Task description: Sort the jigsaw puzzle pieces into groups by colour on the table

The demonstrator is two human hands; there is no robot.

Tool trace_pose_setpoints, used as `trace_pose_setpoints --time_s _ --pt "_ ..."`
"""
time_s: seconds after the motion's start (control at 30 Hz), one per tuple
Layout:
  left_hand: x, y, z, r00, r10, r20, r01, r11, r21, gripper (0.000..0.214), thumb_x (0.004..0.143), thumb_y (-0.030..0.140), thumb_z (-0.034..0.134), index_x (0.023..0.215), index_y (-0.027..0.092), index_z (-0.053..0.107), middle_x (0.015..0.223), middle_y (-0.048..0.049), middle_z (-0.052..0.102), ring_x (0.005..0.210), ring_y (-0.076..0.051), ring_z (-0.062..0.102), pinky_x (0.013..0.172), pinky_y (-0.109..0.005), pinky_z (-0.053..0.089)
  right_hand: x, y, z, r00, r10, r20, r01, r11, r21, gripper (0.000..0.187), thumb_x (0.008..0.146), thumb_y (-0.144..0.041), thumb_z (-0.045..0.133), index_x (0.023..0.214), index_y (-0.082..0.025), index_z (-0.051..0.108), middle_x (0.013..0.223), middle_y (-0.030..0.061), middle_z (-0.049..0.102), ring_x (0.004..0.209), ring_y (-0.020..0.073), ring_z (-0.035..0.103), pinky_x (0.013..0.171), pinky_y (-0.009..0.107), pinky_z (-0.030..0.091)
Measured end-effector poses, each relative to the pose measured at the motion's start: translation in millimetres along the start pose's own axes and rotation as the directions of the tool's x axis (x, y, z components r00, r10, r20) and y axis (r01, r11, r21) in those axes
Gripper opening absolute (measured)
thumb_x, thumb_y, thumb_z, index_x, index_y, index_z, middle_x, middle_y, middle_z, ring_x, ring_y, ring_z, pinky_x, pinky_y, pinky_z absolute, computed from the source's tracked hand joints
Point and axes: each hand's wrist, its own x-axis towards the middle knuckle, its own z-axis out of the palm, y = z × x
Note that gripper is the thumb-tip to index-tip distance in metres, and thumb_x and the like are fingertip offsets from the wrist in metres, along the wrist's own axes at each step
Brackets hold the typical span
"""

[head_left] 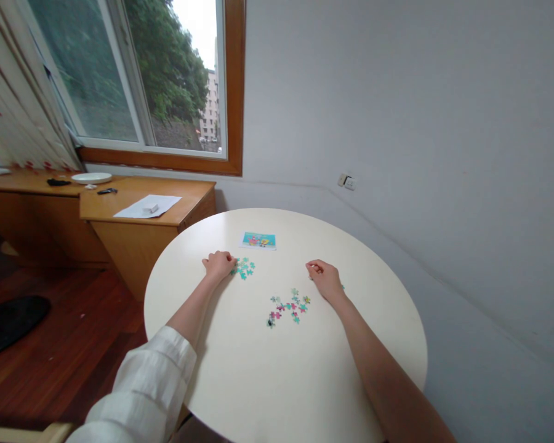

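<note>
In the head view, your left hand (pixel 219 264) is left of centre, fingertips at the edge of a cluster of turquoise puzzle pieces (pixel 244 268); I cannot tell whether they grip one. Your right hand (pixel 325 279), right of centre, has curled fingers, their contents too small to tell. Multicoloured puzzle pieces (pixel 289 306) lie below centre, and a picture card (pixel 258 240) above centre.

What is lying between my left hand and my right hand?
In the head view: teal puzzle pieces beside the left hand, then bare tabletop toward the right hand.
</note>
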Motion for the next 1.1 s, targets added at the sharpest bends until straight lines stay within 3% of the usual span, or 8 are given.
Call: trace_pose_setpoints --time_s 0.13,0.27,0.4,0.53,0.63,0.77,0.93,1.1 --pt "-2.3 -0.1 1.1 0.999 0.009 -0.047 -0.009 1.0 -0.013 0.027 0.076 0.039 0.047 0.081 0.021 0.066 0.094 -0.0099 0.067 0.097 -0.03 0.054 0.08 -0.042 0.035 2.2 -0.3 -6.1 0.998 -0.012 -0.063 0.01 1.0 -0.027 0.025 0.072 -0.04 0.051 0.073 -0.017 0.062 0.055 -0.0008 0.054 0.05 0.0119 0.049 0.051 0.024 0.039" --pt "-3.3 -1.3 3.8 0.995 0.045 -0.091 -0.053 0.995 -0.083 0.034 0.081 0.037 0.039 0.093 0.022 0.067 0.104 -0.0094 0.065 0.1 -0.028 0.053 0.082 -0.041 0.034 6.5 3.8 -18.9 0.986 -0.005 -0.166 -0.022 0.987 -0.161 0.023 0.076 -0.034 0.048 0.077 -0.017 0.064 0.062 0.0017 0.06 0.058 0.014 0.055 0.059 0.026 0.042" --pt "-6.6 0.5 3.8 0.989 0.138 -0.053 -0.143 0.985 -0.098 0.037 0.082 0.037 0.036 0.095 0.024 0.069 0.111 -0.0071 0.063 0.105 -0.027 0.051 0.084 -0.04 0.033 8.7 12.8 -25.7 0.996 0.039 -0.082 -0.069 0.911 -0.407 0.023 0.076 -0.023 0.046 0.081 -0.018 0.067 0.08 0.0047 0.066 0.074 0.0163 0.06 0.073 0.028 0.042" --pt "-10.7 4.3 3.2 0.981 0.194 -0.01 -0.194 0.976 -0.096 0.036 0.083 0.038 0.038 0.094 0.024 0.07 0.112 -0.0066 0.062 0.106 -0.026 0.05 0.085 -0.038 0.033 7.8 15.0 -23.3 0.992 0.117 0.038 -0.072 0.8 -0.596 0.022 0.077 -0.027 0.049 0.084 -0.021 0.07 0.092 0.0053 0.067 0.087 0.0195 0.059 0.078 0.032 0.038" --pt "-13.5 7.8 3.9 0.973 0.231 0.02 -0.226 0.965 -0.13 0.033 0.082 0.036 0.041 0.092 0.024 0.07 0.111 -0.0063 0.063 0.104 -0.024 0.051 0.086 -0.037 0.034 7.2 9.7 -22.2 0.992 0.105 0.07 -0.04 0.789 -0.613 0.024 0.08 -0.029 0.048 0.085 -0.023 0.07 0.094 0.0054 0.066 0.089 0.0197 0.057 0.078 0.033 0.035" --pt "-18.2 12.9 4.5 0.957 0.287 0.038 -0.278 0.948 -0.157 0.031 0.082 0.033 0.042 0.092 0.023 0.07 0.109 -0.0064 0.064 0.102 -0.023 0.052 0.086 -0.036 0.035 5.8 1.1 -27.0 0.99 0.096 0.101 -0.025 0.836 -0.548 0.02 0.077 -0.031 0.051 0.08 -0.023 0.069 0.09 0.0042 0.065 0.084 0.018 0.057 0.079 0.034 0.033" --pt "-20.6 15.1 4.9 0.97 0.244 -0.023 -0.243 0.951 -0.193 0.031 0.083 0.03 0.041 0.091 0.019 0.069 0.101 -0.0088 0.065 0.095 -0.023 0.056 0.083 -0.036 0.038 3.0 -2.4 -34.0 0.963 0.106 0.249 0.03 0.873 -0.486 0.014 0.068 -0.033 0.064 0.076 -0.022 0.067 0.09 0.0024 0.066 0.086 0.0188 0.057 0.083 0.036 0.03" --pt "-20.6 16.9 5.4 0.97 0.23 -0.08 -0.243 0.938 -0.248 0.027 0.082 0.026 0.043 0.085 0.016 0.068 0.093 -0.0091 0.066 0.087 -0.021 0.058 0.081 -0.037 0.04 4.7 -2.1 -32.1 0.956 0.095 0.277 0.064 0.854 -0.516 0.012 0.074 -0.026 0.057 0.073 -0.021 0.067 0.086 0.0036 0.068 0.086 0.0191 0.057 0.082 0.036 0.031"
